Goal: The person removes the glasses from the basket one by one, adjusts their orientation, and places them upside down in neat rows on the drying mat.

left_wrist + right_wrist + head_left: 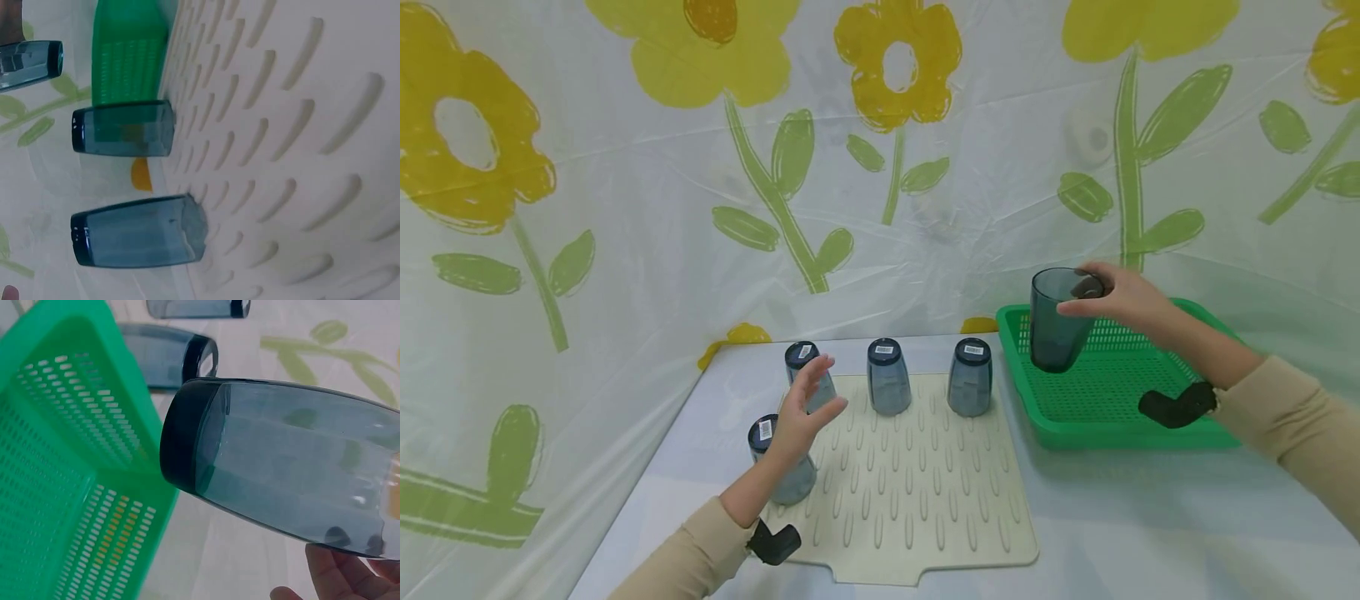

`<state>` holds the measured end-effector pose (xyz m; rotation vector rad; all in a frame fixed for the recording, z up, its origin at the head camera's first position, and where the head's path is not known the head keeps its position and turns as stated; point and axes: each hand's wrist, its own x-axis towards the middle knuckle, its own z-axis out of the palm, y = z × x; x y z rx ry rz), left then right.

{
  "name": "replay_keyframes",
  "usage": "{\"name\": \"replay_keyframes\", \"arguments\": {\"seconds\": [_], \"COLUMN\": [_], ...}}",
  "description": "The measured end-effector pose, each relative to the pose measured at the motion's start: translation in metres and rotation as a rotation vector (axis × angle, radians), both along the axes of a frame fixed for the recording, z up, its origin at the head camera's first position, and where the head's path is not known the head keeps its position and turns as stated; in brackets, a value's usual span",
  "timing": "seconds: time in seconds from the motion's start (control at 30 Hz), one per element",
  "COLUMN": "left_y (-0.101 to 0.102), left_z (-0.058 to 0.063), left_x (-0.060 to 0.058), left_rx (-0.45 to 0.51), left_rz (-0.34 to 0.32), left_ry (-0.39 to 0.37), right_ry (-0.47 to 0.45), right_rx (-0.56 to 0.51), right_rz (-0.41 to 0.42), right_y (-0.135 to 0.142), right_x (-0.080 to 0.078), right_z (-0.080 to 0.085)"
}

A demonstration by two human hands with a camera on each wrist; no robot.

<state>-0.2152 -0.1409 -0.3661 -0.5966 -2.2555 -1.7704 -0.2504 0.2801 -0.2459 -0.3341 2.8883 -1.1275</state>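
My right hand (1123, 300) grips a tinted blue-grey drinking glass (1051, 333) near its rim, mouth up and slightly tilted, over the green basket (1022, 400). In the right wrist view, fingertips (325, 569) press against the side of this glass (294, 462) close to its rim. My left hand (797, 421) is raised at the mat's left side with fingers spread and nothing held. It partly covers two upside-down glasses, a rear one (801, 354) and a front one (793, 482).
A cream ribbed drying mat (925, 492) lies on the white table (1120, 533). Along its back edge stand two more upside-down glasses, a middle one (889, 383) and a right one (970, 383). Behind hangs a flower-print curtain (977, 192).
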Motion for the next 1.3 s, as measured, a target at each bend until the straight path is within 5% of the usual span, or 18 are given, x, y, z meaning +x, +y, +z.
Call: {"name": "replay_keyframes", "arguments": {"seconds": [1.0,1.3], "left_y": [0.089,0.106], "left_z": [-0.029,-0.036], "left_x": [0.002,-0.001], "left_rx": [0.122,0.065], "left_rz": [-0.292,-0.362], "left_ry": [-0.141,-0.164], "right_ry": [-0.011,-0.031], "right_rx": [-0.109,-0.167], "right_rz": [0.091,0.108], "right_y": [-0.032,-0.04], "right_x": [0.044,0.052], "right_z": [-0.017,-0.027]}}
